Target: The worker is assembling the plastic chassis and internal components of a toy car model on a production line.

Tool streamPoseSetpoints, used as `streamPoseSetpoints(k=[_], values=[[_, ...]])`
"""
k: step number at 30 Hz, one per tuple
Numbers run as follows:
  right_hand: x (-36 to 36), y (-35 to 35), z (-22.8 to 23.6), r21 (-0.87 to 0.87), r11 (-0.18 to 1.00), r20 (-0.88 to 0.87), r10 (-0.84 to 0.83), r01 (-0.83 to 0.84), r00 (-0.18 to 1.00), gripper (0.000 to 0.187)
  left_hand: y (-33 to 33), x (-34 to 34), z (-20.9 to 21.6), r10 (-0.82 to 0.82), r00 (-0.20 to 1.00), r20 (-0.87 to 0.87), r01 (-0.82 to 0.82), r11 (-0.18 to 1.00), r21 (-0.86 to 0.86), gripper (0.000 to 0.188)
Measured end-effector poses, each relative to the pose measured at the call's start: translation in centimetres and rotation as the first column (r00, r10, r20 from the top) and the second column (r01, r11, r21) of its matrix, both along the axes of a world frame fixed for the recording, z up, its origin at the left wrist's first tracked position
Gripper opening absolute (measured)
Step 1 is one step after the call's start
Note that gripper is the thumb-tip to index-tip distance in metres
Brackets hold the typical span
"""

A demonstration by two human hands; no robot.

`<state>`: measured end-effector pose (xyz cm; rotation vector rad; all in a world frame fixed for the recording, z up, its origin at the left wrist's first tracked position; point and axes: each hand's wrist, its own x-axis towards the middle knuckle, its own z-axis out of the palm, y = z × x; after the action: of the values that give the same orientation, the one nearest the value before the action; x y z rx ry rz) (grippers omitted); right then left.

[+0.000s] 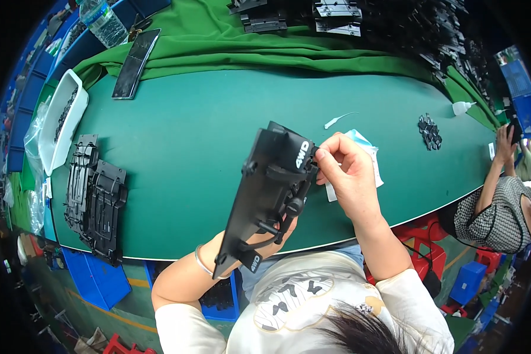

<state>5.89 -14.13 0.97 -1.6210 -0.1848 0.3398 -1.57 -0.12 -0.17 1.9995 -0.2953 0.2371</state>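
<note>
My left hand, mostly hidden, grips a long black plastic panel from behind and below. The panel is tilted above the table, with white lettering and rod-like and knob-like black parts on its face. At its upper right edge my right hand pinches thumb and forefinger together. What sits between those fingertips is too small to name. Under and behind the right hand lies a small white and light-blue packet. Just beyond it rests a small white nozzle with a thin tip.
Similar black panels lie at the left, near a white tray of small dark parts. A dark phone lies far left, before green cloth. Small black pieces and a white bottle are right; another person sits there.
</note>
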Motion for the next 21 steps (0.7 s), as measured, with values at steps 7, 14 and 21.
streamPoseSetpoints(k=[7,14,21], values=[[0.4,-0.4,0.1,0.02,0.999,-0.075,0.038,-0.036,0.996,0.013,0.1,0.8,0.7,0.002,1.0,0.029,0.001,0.994,-0.105,0.023],[0.4,-0.6,0.6,0.048,0.998,-0.111,0.04,-0.034,0.993,0.017,0.4,1.2,1.6,-0.133,0.981,-0.143,0.037,0.847,-0.531,0.028],[-0.5,-1.2,1.2,0.232,0.973,-0.095,0.035,-0.012,0.995,0.013,0.6,1.7,2.4,-0.149,0.941,-0.305,-0.2,0.483,-0.852,0.037]])
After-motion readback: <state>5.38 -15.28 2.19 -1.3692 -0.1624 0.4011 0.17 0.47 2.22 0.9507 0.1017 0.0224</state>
